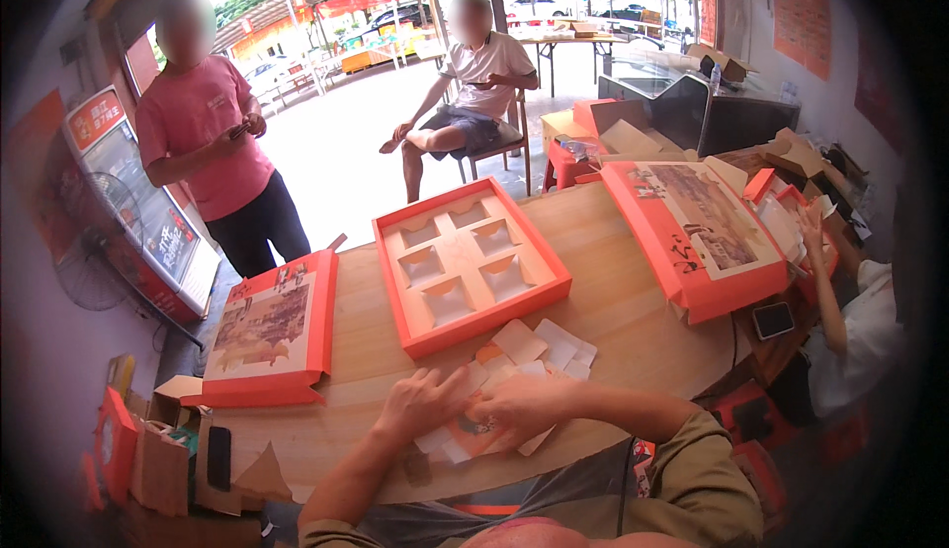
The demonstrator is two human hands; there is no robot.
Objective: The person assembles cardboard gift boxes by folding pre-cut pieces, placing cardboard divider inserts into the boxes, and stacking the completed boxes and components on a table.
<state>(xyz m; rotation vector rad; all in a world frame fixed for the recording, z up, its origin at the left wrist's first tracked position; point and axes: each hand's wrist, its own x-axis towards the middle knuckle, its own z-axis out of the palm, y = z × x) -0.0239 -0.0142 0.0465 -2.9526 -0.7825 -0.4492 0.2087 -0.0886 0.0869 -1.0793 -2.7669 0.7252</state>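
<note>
Both hands are together at the near edge of the wooden table, over a small orange and white paper carton [481,436]. My left hand [423,405] has its fingers bent and closed against the carton's left side. My right hand [526,402] curls over its right side, hiding part of it. Flat white and orange carton pieces [563,345] lie loosely just beyond my hands. Farther off, a large orange gift box tray [393,296] rests on the table, its cream insert cut into several square openings.
Printed orange box lids lie on the left [321,321] and right [707,296] of the table. A co-worker's arm [828,291] reaches over boxes at the right, near a phone [774,321]. Opened brown cartons [158,469] stand lower left. Two people [213,138] are beyond the table.
</note>
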